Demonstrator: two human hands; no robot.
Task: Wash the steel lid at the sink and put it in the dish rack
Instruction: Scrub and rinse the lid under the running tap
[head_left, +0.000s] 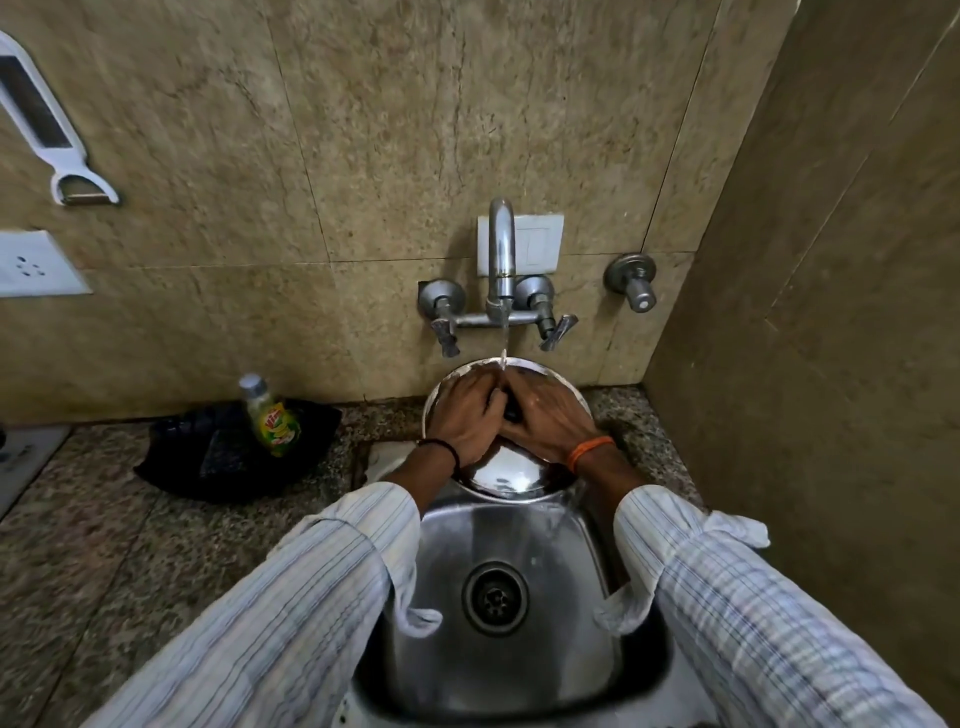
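A round steel lid (506, 475) is held over the far end of the steel sink (457, 551), under the running tap (501, 260). Water falls onto the lid's far rim. My left hand (465, 418) lies flat on the lid's left half. My right hand (545, 421) lies on its right half. Both hands meet around the dark knob at the lid's middle. The knob is mostly hidden by my fingers. No dish rack is in view.
A dish soap bottle (270, 415) stands on a black cloth (208, 457) on the granite counter (104, 530) left of the sink. A wall (831, 312) closes in on the right. A white peeler (47, 135) hangs at upper left above a socket (31, 265).
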